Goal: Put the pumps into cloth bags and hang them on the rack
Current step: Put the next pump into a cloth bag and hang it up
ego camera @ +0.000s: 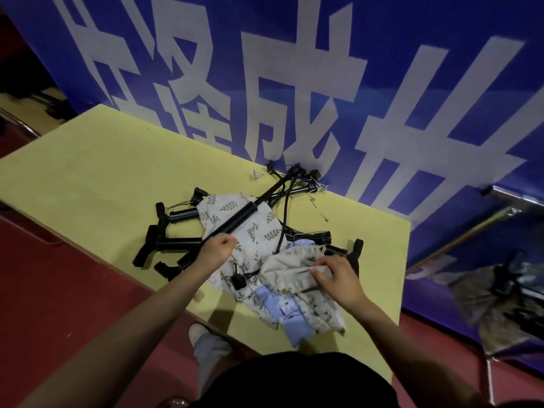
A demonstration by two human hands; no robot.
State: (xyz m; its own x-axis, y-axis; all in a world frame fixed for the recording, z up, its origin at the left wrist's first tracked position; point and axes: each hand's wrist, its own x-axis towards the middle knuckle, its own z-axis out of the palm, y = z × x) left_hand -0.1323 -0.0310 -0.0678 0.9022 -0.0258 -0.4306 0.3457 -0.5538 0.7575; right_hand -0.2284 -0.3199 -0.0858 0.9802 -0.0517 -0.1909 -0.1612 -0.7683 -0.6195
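1. Fingers of the left hand (219, 245) clasp a black pump (235, 219) over the desk's (88, 172) middle.
2. Right hand (335, 275) pinches a beige cloth bag (291, 275) near the front edge.
3. Best spread the bag's mouth wide, then feed the pump in endwise.

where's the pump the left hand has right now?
Head view, centre of the yellow table: the left hand grips the near end of a black pump lying diagonally across the leaf-print cloth bag, its far end pointing toward the blue banner.
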